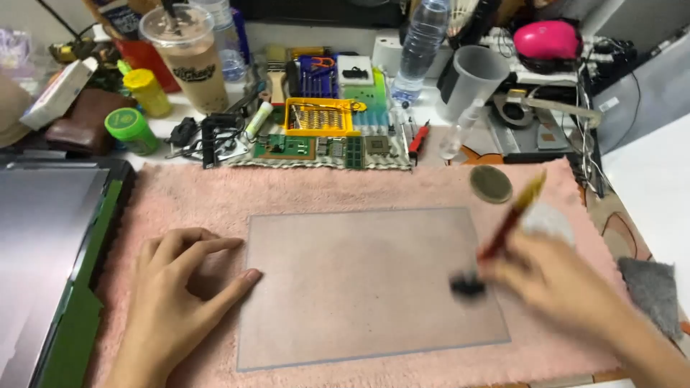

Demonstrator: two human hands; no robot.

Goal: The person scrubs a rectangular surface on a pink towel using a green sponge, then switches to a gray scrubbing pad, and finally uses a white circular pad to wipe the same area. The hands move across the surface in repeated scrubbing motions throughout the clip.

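A pink towel [187, 194] is covering the desk, with a clear sheet [359, 280] lying at its middle. The left hand [172, 287] is resting spread, fingertips touching the sheet's left edge. The right hand [553, 284], blurred, is pinching a red brush [507, 230], bristles touching the sheet's right side.

bright even overhead light, soft shadows; right hand [568, 287] and brush [503, 237] motion-blurred.

Two bare hands enter from the lower edge. The left hand [172, 287] shows a bare wrist and forearm, no sleeve, no ring, no watch; fingernails are short and unpainted. The right hand [568, 287] is motion-blurred; its forearm is likewise bare and uncovered.
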